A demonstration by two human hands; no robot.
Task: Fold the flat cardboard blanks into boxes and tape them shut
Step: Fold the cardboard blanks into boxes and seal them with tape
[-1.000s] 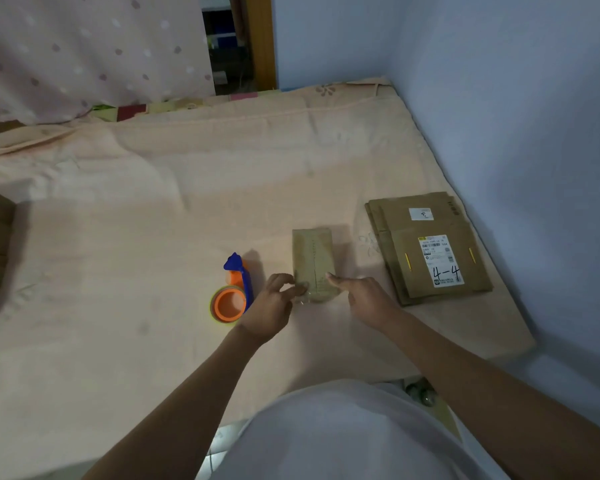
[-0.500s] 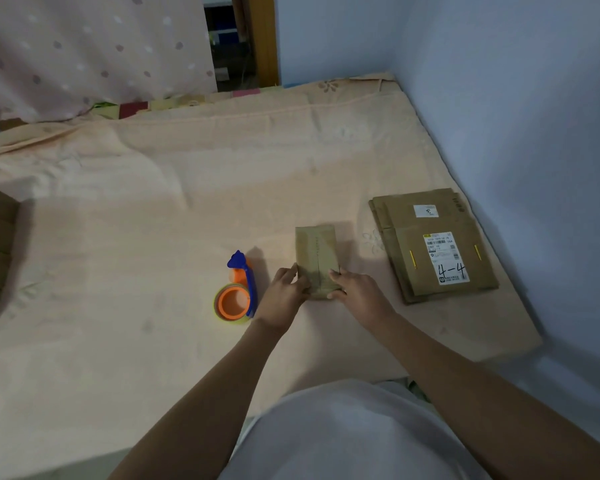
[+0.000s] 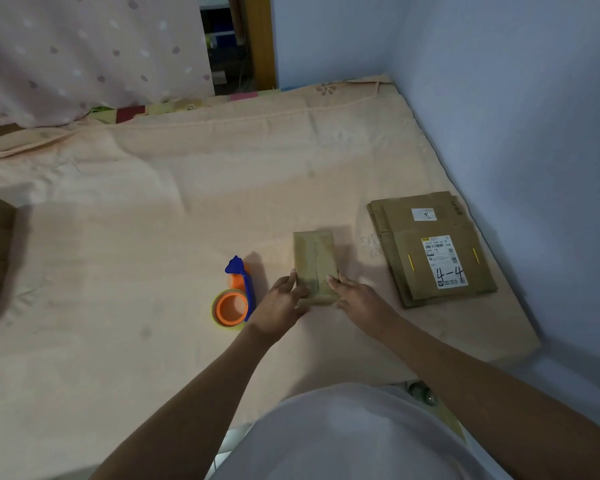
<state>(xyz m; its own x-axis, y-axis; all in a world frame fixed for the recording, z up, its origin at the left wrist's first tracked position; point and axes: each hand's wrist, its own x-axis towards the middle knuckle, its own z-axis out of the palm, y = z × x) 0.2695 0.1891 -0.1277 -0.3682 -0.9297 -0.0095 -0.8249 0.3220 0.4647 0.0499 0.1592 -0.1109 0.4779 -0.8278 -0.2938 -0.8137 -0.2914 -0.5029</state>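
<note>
**Small box pressed at its near end**

The left hand (image 3: 280, 303) and right hand (image 3: 357, 299) are bracketing the near end of a small cardboard box (image 3: 315, 265), fingers fairly straight, pressing rather than clamping; it is lying mid-bed on soft peach sheet (image 3: 153, 237) (poor backing), so tape could be wrinkling or seams springing open; the orange tape dispenser (image 3: 234, 299) is sitting just left; flat matte blanks (image 3: 430, 251) are stacked right.

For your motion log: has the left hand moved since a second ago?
Yes. The left hand moved right, away from the tape dispenser, onto the small cardboard box.
</note>
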